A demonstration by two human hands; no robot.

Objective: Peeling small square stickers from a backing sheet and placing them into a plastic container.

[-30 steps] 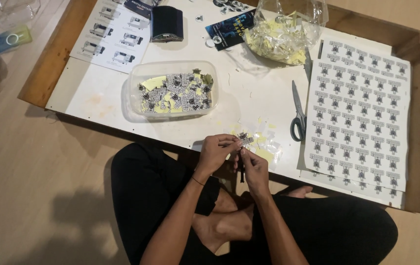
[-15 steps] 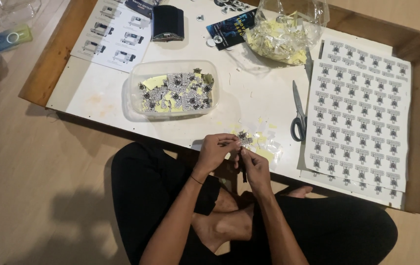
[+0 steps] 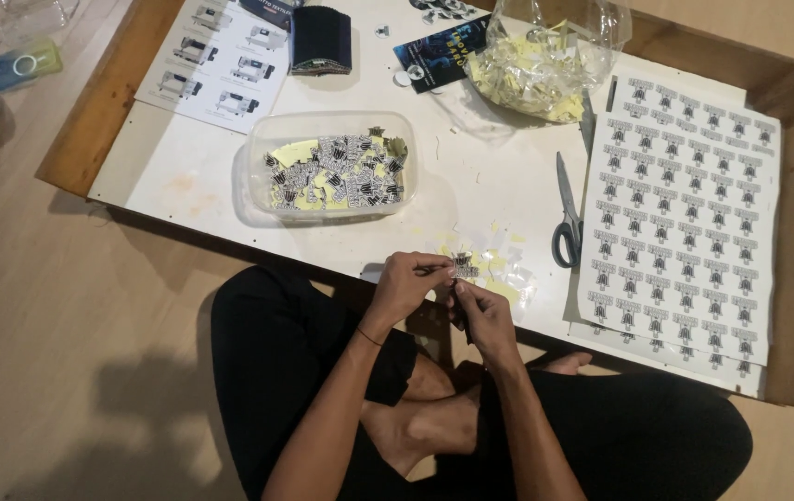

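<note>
A low wooden-rimmed table (image 3: 91, 121) with a white top stands on a pale, seemingly wooden floor (image 3: 63, 353), softly lit.

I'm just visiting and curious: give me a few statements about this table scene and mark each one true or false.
1. Both hands, left and right, pinch a small sticker. True.
2. The scissors lie inside the tub. False: they lie on the table, left of the sticker sheet.
3. The tub holds cut stickers. True.
4. The clear bag is empty. False: it holds yellowish paper scraps.
</note>
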